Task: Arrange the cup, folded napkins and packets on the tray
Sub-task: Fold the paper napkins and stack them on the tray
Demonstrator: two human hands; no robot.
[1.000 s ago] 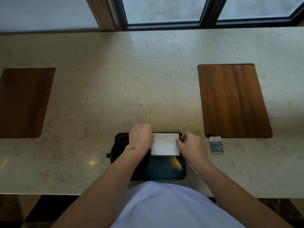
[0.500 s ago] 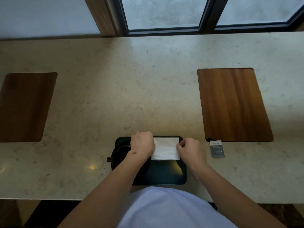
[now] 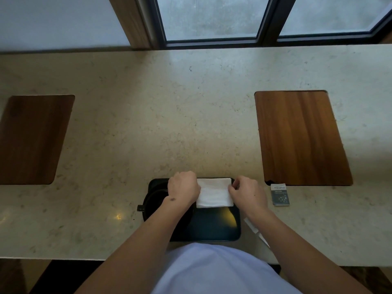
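Note:
A black tray lies at the near edge of the stone counter. A white folded napkin rests across its far end. My left hand pinches the napkin's left edge and my right hand pinches its right edge. A black cup with a small handle stands on the tray's left side, partly hidden under my left wrist. A grey packet lies on the counter right of the tray. A white paper strip shows under my right forearm.
Two wooden inset panels sit in the counter, one at the left and one at the right. A window frame runs along the far side. The counter's near edge is just below the tray.
Both hands stay on the napkin's edges and have barely shifted. The camera tilted, so the whole scene sits lower in view.

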